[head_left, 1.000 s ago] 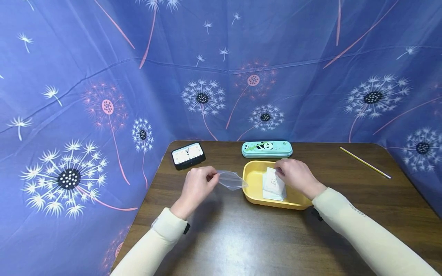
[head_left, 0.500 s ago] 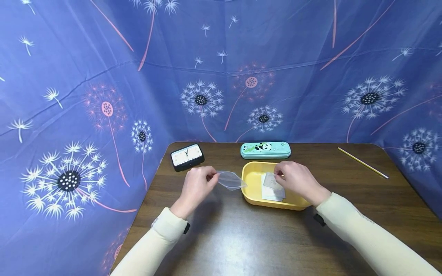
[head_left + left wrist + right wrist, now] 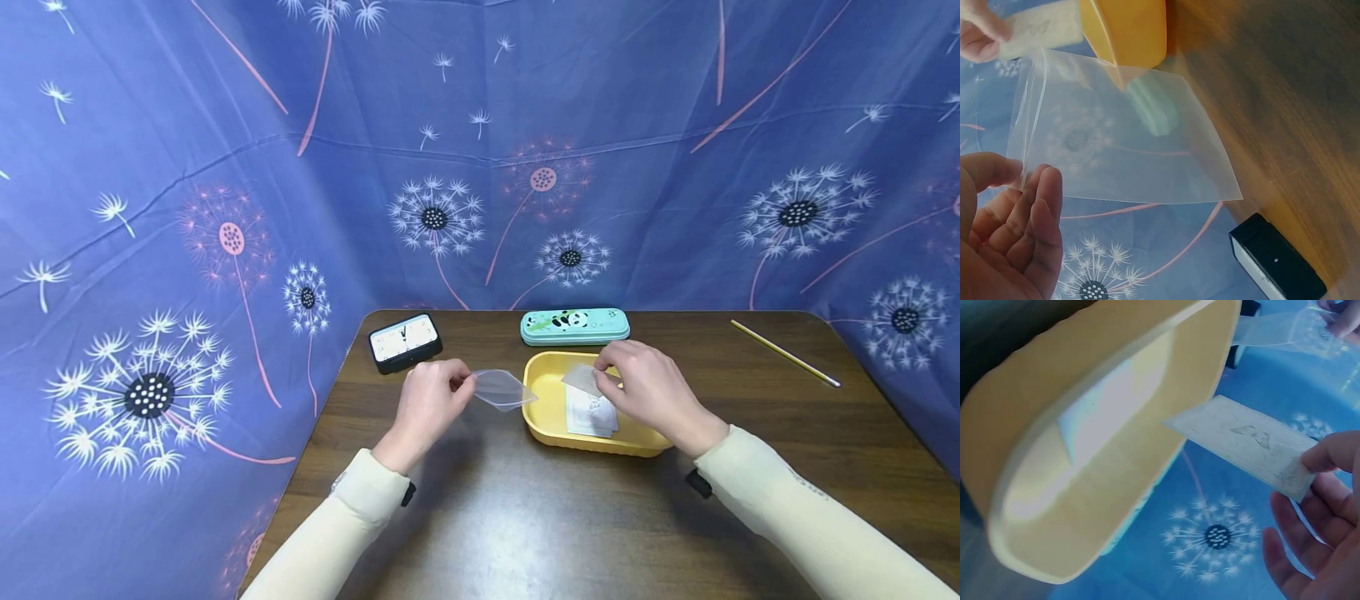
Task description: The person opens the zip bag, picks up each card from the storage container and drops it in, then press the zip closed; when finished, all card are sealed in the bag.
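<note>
My left hand pinches one edge of a clear plastic zip bag, held just above the table left of the yellow tray. In the left wrist view the bag hangs flat between thumb and fingers. My right hand pinches a small white card and holds it lifted over the tray. The right wrist view shows the card with a faint butterfly print. More white cards lie stacked inside the tray.
A black-framed clock sits at the table's back left. A teal panda pencil case lies behind the tray. A yellow pencil lies at the back right. Blue dandelion cloth surrounds the wooden table.
My right hand has picked one card off the stack and lifted it over the tray. The left hand and bag have stayed put.
</note>
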Demonstrator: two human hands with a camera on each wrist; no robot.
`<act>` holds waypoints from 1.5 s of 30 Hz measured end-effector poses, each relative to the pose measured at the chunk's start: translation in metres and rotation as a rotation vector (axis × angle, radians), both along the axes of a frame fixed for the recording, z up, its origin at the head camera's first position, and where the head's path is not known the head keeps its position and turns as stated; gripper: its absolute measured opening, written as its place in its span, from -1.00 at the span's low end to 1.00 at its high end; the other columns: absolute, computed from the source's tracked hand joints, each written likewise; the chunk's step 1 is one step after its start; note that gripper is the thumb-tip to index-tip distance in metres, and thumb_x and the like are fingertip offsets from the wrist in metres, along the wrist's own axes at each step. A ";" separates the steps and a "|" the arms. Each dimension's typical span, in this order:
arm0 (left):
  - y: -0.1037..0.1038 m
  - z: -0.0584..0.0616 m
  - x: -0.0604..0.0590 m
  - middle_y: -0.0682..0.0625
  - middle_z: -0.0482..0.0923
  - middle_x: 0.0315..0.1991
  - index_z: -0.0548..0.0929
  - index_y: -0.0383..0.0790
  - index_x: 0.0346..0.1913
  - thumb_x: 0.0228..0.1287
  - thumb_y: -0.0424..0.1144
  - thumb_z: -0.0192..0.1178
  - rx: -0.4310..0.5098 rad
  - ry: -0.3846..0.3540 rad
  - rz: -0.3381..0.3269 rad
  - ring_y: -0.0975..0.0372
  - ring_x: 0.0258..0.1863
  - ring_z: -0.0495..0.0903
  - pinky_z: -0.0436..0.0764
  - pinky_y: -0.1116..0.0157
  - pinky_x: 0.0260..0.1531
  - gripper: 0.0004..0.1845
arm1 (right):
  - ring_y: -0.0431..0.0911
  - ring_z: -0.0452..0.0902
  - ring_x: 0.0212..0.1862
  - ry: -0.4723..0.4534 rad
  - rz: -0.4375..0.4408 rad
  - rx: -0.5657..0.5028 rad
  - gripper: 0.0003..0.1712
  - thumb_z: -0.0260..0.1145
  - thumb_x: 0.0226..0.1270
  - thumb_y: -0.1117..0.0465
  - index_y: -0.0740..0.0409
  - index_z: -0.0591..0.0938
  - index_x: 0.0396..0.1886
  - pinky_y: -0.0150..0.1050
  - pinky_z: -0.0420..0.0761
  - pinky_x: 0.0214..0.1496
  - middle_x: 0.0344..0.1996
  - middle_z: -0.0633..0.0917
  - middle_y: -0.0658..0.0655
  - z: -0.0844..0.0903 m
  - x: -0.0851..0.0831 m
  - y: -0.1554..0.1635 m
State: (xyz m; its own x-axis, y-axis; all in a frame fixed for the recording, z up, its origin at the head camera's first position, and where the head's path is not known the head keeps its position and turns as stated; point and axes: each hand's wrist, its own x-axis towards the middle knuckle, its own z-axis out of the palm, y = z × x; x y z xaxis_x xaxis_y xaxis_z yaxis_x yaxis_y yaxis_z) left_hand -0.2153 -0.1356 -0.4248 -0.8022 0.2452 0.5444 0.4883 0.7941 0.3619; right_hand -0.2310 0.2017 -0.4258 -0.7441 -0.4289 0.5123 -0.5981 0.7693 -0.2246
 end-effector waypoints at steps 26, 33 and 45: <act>0.001 0.004 -0.004 0.22 0.60 -0.61 0.78 -0.06 -0.44 0.27 -0.32 0.38 0.000 -0.006 -0.005 0.40 -0.67 0.46 0.48 0.30 -0.56 -0.86 | -0.10 0.65 -0.16 0.209 0.325 -0.269 -0.90 0.42 0.25 0.33 0.04 0.68 -0.33 -0.10 0.60 -0.02 -0.30 0.71 -0.08 0.027 0.025 -0.067; 0.003 0.008 -0.004 0.22 0.60 -0.61 0.79 -0.07 -0.44 0.26 -0.34 0.37 0.000 0.010 -0.011 0.40 -0.66 0.46 0.48 0.32 -0.56 -0.86 | -0.11 0.64 -0.14 0.198 0.307 -0.227 -0.88 0.49 0.22 0.31 0.02 0.72 -0.32 -0.10 0.62 -0.09 -0.27 0.72 -0.09 0.008 0.015 -0.075; 0.008 0.015 0.000 0.20 0.63 -0.58 0.80 -0.09 -0.40 0.28 -0.32 0.38 -0.025 -0.007 -0.019 0.41 -0.64 0.48 0.47 0.35 -0.57 -0.89 | 0.00 0.63 0.02 0.100 0.207 -0.115 -0.93 0.58 0.21 0.21 0.02 0.87 -0.29 -0.04 0.64 0.02 -0.05 0.71 0.04 -0.003 0.004 -0.086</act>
State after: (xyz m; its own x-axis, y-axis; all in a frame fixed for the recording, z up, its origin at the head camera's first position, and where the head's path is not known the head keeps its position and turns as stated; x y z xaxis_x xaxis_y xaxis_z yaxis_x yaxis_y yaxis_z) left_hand -0.2152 -0.1277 -0.4098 -0.8009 0.2740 0.5325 0.5011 0.7935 0.3453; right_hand -0.2272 0.1153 -0.4283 -0.5896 -0.5021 0.6327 -0.7640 0.6008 -0.2352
